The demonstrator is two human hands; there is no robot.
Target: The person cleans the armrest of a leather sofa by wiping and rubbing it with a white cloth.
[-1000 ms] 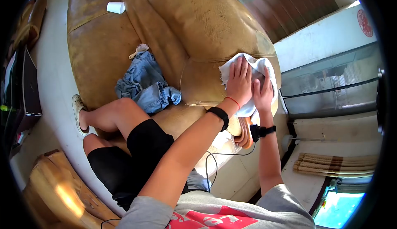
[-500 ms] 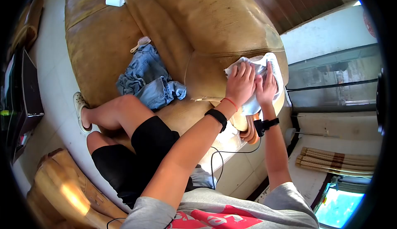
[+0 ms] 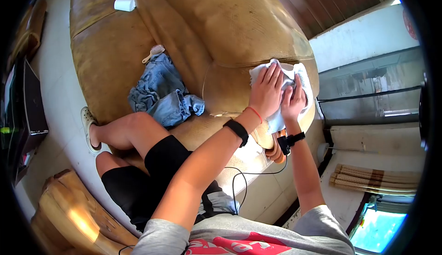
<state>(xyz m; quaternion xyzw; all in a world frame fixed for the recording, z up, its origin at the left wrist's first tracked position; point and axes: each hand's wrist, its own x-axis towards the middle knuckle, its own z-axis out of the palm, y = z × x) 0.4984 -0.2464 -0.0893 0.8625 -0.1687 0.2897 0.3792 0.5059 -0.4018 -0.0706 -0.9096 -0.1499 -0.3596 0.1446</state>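
Observation:
A white cloth (image 3: 277, 122), possibly a garment, lies bunched over the arm end of the brown leather sofa (image 3: 239, 29). My left hand (image 3: 267, 91) rests flat on its left part, fingers stretched out and pointing away from me. Close beside it, my right hand (image 3: 294, 102) presses on the cloth's right side with fingers extended and thumb apart. Folds of the cloth rise between the two hands. Whatever lies under my palms is hidden.
Blue jeans (image 3: 159, 89) lie crumpled on the seat, with a hairbrush (image 3: 154, 53) at their upper end. A white cup (image 3: 125, 5) lies farther off on the sofa. A black cable (image 3: 258, 172) hangs from my right wrist device.
Both hands have shifted slightly on the cloth. The cloth's far edge has changed shape and now shows a raised fold near my left fingertips. The view has moved a little.

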